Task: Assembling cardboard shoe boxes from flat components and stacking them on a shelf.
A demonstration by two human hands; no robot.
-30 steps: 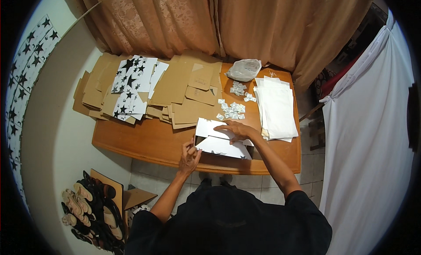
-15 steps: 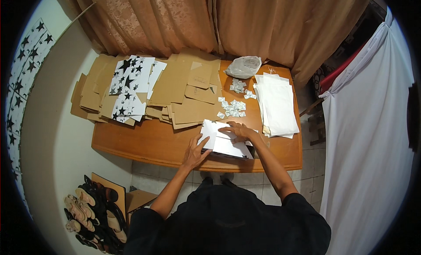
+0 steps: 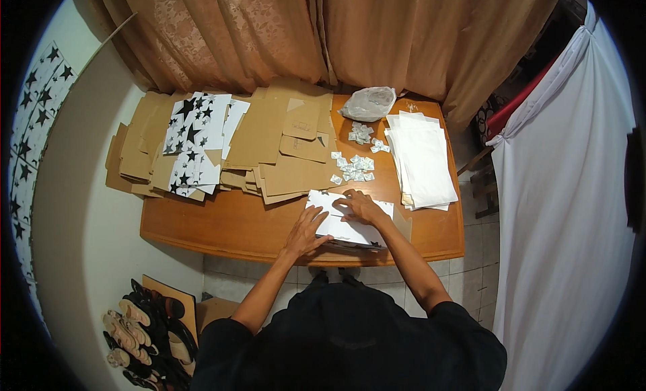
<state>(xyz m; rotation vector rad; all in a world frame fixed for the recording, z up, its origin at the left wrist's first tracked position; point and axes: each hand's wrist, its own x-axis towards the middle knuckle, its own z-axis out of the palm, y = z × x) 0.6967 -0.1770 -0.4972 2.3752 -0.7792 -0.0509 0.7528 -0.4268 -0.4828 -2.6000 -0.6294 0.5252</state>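
White box (image 3: pixel 344 231) by near edge of tabletop (image 3: pixel 215 221) — folding shut, seemingly; left hand (image 3: pixel 305 233), right hand (image 3: pixel 362 208) on it, fingers spread; next likely needs even pressing.

White box (image 3: pixel 350 233) partly hidden beneath the hands (image 3: pixel 305 232) (image 3: pixel 364 209), marks on small packets (image 3: pixel 356 165) illegible

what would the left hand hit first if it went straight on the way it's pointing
The left hand would probably meet the fingertips of the right hand first, just ahead over the white box. Depth is unclear, so it might pass above or beside them.
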